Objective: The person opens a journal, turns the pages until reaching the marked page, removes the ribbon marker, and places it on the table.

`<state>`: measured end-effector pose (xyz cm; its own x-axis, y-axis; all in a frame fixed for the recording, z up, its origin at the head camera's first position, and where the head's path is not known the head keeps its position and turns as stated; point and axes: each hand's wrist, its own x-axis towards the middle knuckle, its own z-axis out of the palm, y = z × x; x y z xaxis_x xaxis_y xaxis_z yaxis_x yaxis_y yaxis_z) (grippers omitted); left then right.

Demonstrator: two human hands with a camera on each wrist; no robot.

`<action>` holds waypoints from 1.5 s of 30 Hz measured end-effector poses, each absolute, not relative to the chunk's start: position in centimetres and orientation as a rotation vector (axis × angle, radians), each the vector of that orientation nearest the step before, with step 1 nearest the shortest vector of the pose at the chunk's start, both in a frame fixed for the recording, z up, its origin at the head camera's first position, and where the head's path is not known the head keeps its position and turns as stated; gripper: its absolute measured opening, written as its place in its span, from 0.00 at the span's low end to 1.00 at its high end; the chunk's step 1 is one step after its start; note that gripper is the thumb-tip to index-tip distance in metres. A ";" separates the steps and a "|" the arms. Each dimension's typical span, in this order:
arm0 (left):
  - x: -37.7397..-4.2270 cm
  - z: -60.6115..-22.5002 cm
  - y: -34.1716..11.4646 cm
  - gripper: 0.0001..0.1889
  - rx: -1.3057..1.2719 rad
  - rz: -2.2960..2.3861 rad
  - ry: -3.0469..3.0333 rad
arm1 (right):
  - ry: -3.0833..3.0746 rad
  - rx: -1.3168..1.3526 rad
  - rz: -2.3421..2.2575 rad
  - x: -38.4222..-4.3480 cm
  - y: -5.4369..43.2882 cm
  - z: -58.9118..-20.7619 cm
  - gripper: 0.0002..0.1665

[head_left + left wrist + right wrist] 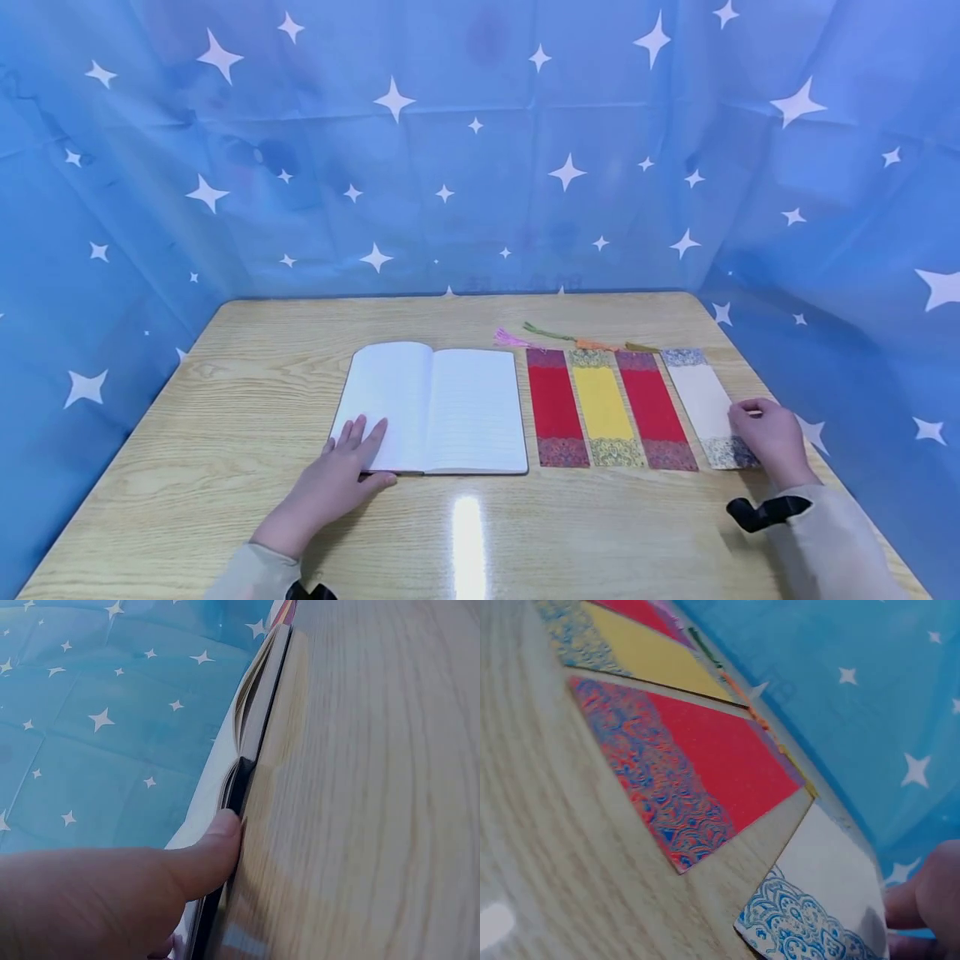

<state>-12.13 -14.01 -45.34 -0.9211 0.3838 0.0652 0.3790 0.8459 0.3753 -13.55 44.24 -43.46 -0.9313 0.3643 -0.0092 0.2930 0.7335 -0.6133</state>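
An open notebook (474, 408) with blank-looking pages lies left of the bookmarks. My left hand (341, 475) rests spread on the lower left page; its thumb (214, 847) lies along the book's near edge. At the right end of a row of bookmarks is a white bookmark (701, 400) with blue patterned ends. My right hand (772, 437) pinches its right edge with curled fingers, and the fingertips (907, 907) show at that edge in the right wrist view. Part of the bookmark's lower right corner is hidden by the hand.
Left of the white bookmark lie a red bookmark (652, 408), a yellow bookmark (603, 404) and another red bookmark (555, 404). Pink (512, 337), green (546, 332) and orange tassels (596, 344) extend above the row. A starry blue curtain (480, 192) surrounds the wooden table (247, 392).
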 end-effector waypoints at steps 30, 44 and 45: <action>-11.8 -45.5 -17.1 0.35 1.124 0.270 3.352 | -2.861 -0.155 0.720 -13.6 37.7 -40.7 0.26; -10.9 -41.9 -17.2 0.35 1.209 0.263 3.440 | -2.864 -0.002 0.767 -13.7 34.1 -39.5 0.26; -11.0 -41.7 -17.1 0.35 1.226 0.267 3.451 | -2.851 0.020 0.771 -13.7 33.9 -39.5 0.25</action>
<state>-10.96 -17.14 -41.65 -0.6549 0.5476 0.5209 0.6211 0.7826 -0.0418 -13.72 33.92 -39.49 -0.9822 0.0358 0.1842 -0.0619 0.8649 -0.4982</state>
